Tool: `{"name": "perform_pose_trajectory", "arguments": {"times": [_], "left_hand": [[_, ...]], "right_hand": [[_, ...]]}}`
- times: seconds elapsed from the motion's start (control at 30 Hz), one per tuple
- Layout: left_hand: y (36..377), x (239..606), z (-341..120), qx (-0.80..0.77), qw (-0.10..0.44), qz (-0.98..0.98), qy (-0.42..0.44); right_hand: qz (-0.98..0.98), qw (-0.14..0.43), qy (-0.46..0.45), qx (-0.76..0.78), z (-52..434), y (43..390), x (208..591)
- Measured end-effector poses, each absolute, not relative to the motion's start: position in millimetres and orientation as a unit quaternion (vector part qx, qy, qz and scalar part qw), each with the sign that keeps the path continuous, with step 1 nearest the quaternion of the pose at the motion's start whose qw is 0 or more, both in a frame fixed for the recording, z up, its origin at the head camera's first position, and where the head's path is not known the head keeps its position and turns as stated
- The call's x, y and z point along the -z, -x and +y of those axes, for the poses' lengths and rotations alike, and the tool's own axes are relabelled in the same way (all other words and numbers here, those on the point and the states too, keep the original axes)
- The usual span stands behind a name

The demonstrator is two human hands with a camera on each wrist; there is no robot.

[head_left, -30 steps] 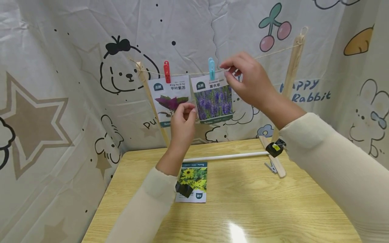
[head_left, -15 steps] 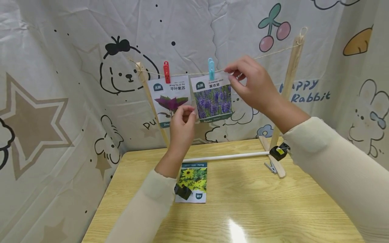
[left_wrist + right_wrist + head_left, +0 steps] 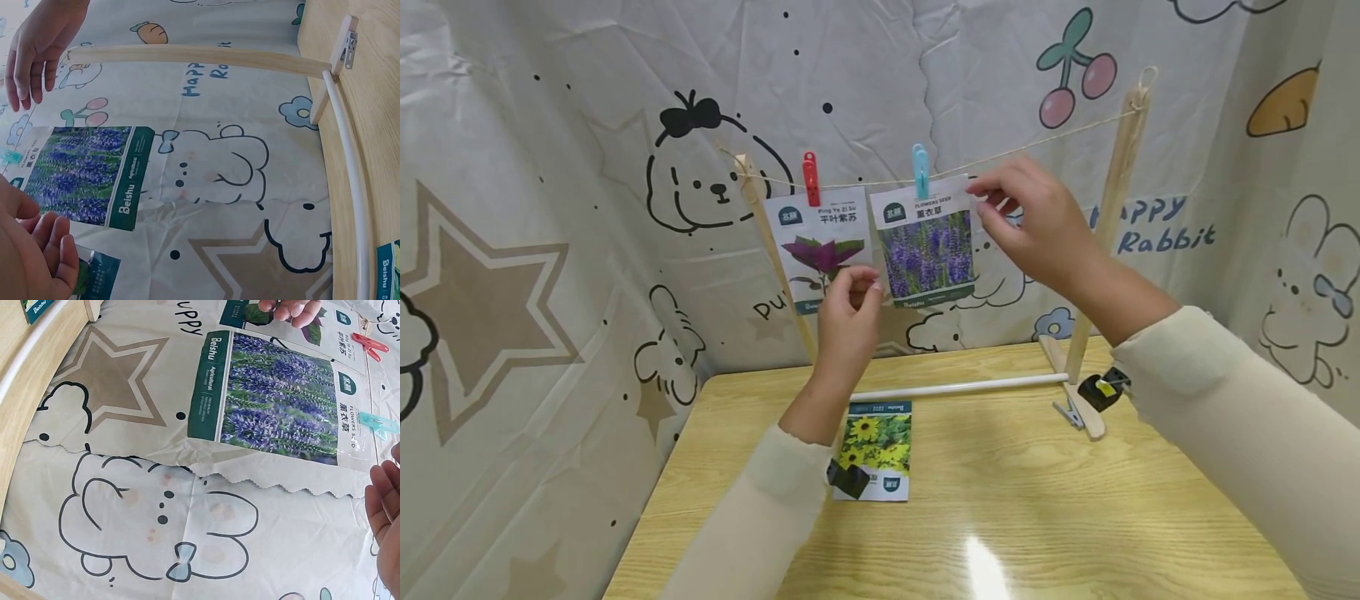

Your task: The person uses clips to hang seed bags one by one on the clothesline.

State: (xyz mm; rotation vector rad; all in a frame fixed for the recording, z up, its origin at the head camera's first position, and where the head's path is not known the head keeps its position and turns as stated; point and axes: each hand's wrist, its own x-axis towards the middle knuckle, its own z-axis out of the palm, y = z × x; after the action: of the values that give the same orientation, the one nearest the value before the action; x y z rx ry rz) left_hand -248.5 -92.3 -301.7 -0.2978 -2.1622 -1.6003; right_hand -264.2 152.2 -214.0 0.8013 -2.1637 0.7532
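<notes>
A string (image 3: 865, 181) runs between two wooden posts. A red clip (image 3: 810, 177) holds a purple-leaf seed packet (image 3: 820, 242) on it, and a blue clip (image 3: 920, 171) holds a lavender seed packet (image 3: 928, 246). My left hand (image 3: 850, 308) is raised between the packets and pinches the purple packet's lower right corner. My right hand (image 3: 1037, 225) hovers by the lavender packet's upper right corner, fingers relaxed and holding nothing. In the left wrist view the right hand (image 3: 37, 50) hangs loose above the lavender packet (image 3: 78, 172).
A sunflower seed packet (image 3: 874, 450) lies flat on the wooden table (image 3: 1037, 517) under my left forearm. A white rod (image 3: 962, 387) joins the post bases. A metal clip (image 3: 1071, 412) lies by the right post (image 3: 1112, 208). A cartoon-print cloth hangs behind.
My right hand has let go near the string and drifted down and to the right. The lavender packet now hangs from the blue clip alone. My left hand has hardly moved.
</notes>
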Motion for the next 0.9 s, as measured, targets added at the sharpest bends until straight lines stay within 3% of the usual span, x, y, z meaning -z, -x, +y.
{"name": "perform_pose_trajectory", "arguments": {"times": [0.9], "left_hand": [[243.6,316.5,-97.6,0.583,0.188,-0.781,0.118]], "right_hand": [[-0.855,0.311,-0.275,-0.313,179.6,256.4,256.0]]}}
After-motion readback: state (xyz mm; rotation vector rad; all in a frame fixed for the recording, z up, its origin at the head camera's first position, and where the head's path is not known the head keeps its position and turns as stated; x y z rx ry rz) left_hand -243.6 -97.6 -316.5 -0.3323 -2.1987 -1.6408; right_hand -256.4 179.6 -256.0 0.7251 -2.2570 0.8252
